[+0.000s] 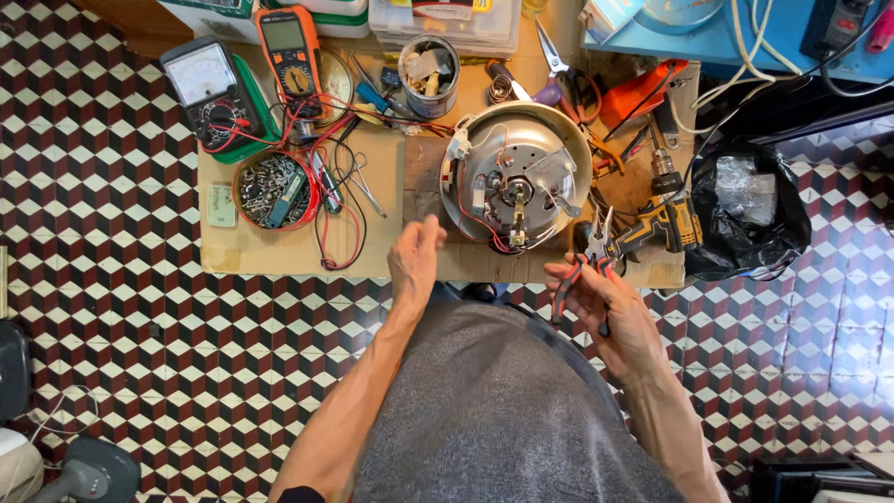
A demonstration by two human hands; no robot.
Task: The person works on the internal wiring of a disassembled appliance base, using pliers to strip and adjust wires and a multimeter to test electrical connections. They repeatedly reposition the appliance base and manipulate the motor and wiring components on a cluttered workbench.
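repair workshop: multimeters (pixel 291 58), cordless drill (pixel 666 214), screw tin (pixel 274 191), opened appliance (pixel 515 177) on low bench (pixel 279 253).

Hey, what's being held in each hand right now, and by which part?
The right hand holds red-and-black pliers by the handles, nose pointing toward the opened round appliance. The left hand holds nothing; it hovers beside that appliance.

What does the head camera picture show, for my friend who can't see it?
A person's right hand holds red-handled pliers beside an opened round metal appliance with its wiring exposed, on a cluttered low workbench. The left hand hovers empty near it; two multimeters lie further left.
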